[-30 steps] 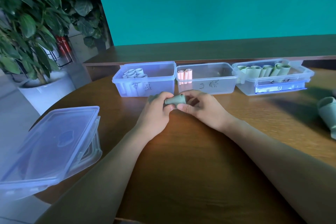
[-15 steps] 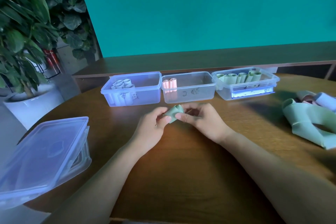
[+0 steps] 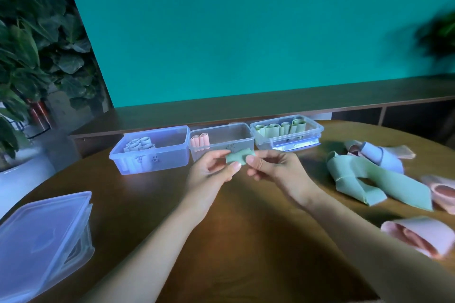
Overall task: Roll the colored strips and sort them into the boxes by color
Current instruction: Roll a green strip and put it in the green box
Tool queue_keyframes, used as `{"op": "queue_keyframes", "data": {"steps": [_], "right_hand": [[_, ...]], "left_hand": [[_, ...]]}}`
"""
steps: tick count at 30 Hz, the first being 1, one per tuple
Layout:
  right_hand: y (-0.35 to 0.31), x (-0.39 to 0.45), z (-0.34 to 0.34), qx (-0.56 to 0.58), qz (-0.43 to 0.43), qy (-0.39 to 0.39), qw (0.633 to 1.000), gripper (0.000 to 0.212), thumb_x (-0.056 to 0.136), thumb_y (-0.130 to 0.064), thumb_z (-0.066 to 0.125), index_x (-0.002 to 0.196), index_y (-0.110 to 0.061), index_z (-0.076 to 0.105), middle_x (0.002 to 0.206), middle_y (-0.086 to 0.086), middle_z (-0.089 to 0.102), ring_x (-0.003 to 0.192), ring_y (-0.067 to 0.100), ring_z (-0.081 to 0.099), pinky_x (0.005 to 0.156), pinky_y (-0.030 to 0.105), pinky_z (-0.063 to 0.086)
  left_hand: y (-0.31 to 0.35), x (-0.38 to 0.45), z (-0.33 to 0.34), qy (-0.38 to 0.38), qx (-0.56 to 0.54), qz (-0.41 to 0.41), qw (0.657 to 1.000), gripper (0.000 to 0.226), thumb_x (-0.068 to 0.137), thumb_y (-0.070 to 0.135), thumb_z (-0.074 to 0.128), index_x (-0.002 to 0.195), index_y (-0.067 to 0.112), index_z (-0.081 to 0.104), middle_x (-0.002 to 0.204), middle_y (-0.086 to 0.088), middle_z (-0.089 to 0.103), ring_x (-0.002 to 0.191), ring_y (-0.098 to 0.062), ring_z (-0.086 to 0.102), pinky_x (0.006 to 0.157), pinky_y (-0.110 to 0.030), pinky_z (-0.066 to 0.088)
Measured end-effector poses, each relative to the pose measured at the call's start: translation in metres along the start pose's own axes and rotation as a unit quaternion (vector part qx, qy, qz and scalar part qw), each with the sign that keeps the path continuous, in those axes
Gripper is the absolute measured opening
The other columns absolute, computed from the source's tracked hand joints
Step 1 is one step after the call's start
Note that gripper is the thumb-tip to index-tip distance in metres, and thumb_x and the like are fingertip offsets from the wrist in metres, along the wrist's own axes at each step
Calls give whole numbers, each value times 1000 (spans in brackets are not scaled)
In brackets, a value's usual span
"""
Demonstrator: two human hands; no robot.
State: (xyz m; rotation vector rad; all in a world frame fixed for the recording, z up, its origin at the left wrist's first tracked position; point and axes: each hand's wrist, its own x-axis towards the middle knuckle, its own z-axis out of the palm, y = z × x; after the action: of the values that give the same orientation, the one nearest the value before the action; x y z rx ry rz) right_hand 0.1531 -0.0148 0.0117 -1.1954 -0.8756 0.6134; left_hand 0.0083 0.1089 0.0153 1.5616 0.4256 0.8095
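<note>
A small rolled green strip [image 3: 238,157] is held up above the table between both hands. My left hand [image 3: 211,172] pinches its left end and my right hand [image 3: 275,170] pinches its right end. Behind them stand three clear boxes in a row: the left box [image 3: 170,160] holds pale blue rolls, the middle box [image 3: 221,131] holds pink rolls, the right box [image 3: 312,124] holds green rolls. Loose unrolled strips lie at the right: green strips [image 3: 384,182], a blue strip [image 3: 379,155] and pink strips [image 3: 428,231].
A stack of clear lids and a box [image 3: 41,236] sits at the table's left front edge. A potted plant [image 3: 22,61] stands left of the round wooden table [image 3: 246,241]. A low wooden shelf [image 3: 270,101] runs behind the boxes.
Both hands have lifted the green roll from the table surface and raised it toward the boxes. The view has turned right, bringing the loose strips into sight.
</note>
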Motion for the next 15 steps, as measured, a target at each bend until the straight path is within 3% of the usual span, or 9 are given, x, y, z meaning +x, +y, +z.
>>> {"op": "queue_keyframes", "data": {"steps": [4,7,9,12,15], "right_hand": [[-34,-4,-38,-42,72,-48,995,31,80,-24,82,105,-7,74,99,14,77,85,23,74,71,25,57],[-52,-6,-59,-93,81,-89,988,29,82,-25,81,105,-8,73,104,12,76,96,24,74,78,28,58],[-61,-6,-69,-131,70,-107,983,29,82,-29,81,104,-11,76,104,9,76,100,22,73,82,31,58],[-69,0,-81,-223,37,-100,969,33,80,-40,83,107,-22,77,107,-3,76,102,16,70,93,37,57],[-82,5,-95,-341,-20,-47,939,49,71,-52,84,112,-26,75,112,-12,74,102,9,69,95,35,57]], "left_hand": [[22,13,28,-19,-30,2,999,36,80,12,81,114,13,71,104,2,77,98,-12,72,82,-25,56],[35,20,48,-58,-59,-4,997,47,73,26,81,117,13,71,110,0,76,108,-17,70,91,-32,55],[43,24,63,-84,-40,7,996,43,75,29,80,116,16,72,112,3,75,108,-14,69,93,-32,55],[54,30,79,-84,36,41,995,23,84,19,79,104,26,74,102,14,75,97,-2,69,80,-19,55],[58,42,87,-90,103,67,988,26,83,13,80,105,25,75,97,13,77,91,-6,72,73,-19,56]]}}
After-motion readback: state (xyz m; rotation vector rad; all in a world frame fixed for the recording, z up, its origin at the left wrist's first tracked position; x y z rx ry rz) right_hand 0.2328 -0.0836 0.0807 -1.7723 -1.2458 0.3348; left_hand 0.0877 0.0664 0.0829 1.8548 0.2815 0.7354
